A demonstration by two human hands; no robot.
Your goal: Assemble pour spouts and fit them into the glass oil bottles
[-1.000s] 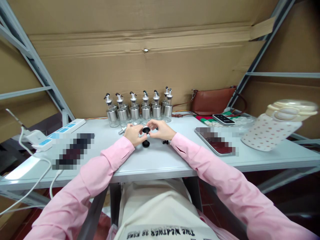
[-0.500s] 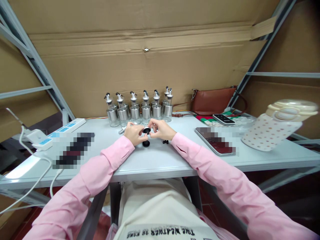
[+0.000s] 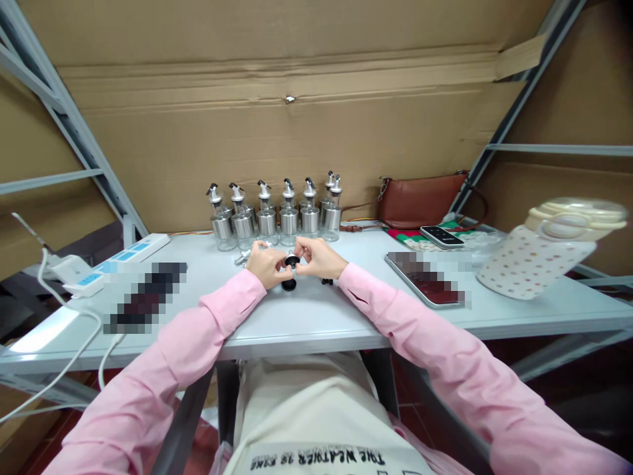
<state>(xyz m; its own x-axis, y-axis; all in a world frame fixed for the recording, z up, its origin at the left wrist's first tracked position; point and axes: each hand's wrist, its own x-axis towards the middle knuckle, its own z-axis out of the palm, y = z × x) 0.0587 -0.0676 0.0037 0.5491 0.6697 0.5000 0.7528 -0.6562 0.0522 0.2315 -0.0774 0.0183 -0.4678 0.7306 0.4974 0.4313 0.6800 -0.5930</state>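
Observation:
Between my two hands is a bottle pourer [image 3: 293, 260] with a black stopper base and some silver metal at its top. My left hand [image 3: 266, 265] pinches it from the left with thumb and fingers. From the other side, my right hand [image 3: 320, 258] has its fingertips closed round the same piece. Just below them on the table lies a black stopper [image 3: 289, 285]. Small black parts [image 3: 327, 282] rest under my right wrist. Silver spout pieces [image 3: 242, 258] lie beyond my left hand, partly covered by it.
Several glass bottles with steel sleeves and pourers [image 3: 267, 223] stand in rows behind my hands. A phone [image 3: 425, 280], a brown bag [image 3: 422, 201] and a dotted jug [image 3: 537, 260] are on the right. On the left are a power strip [image 3: 119, 264] and a dark blurred device [image 3: 148, 297].
The bottle pourer has tilted a little between my fingers, and my right fingertips have shifted slightly around it. Both arms stay in nearly the same place.

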